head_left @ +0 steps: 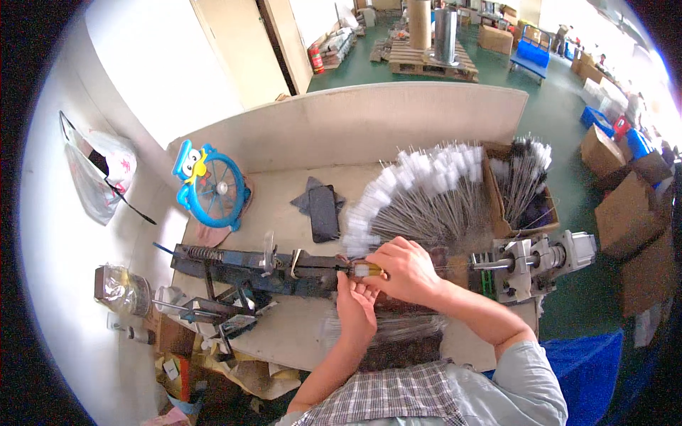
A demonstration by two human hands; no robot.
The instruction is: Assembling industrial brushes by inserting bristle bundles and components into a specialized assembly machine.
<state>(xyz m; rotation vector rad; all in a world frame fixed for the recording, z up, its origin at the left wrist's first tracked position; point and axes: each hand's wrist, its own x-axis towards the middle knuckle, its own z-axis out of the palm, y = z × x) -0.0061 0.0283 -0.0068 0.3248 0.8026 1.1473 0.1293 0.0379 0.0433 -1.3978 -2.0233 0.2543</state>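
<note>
At the middle of the bench, my right hand is closed round a short amber-yellow piece with a white end. Just below and to the left, my left hand has its thumb raised and its fingers curled by that white end; what its fingertips grip is too small to make out. Both hands are at the right end of a long dark metal fixture with a spring and a rod. Behind them, many white-tipped wire brushes lie fanned out, their thin stems pointing toward me.
A cardboard box holds more wire brushes, some dark. A motorised clamp unit stands at the bench's right end. A black phone and blue toy-shaped fan sit behind the fixture. A raised board edges the bench's back.
</note>
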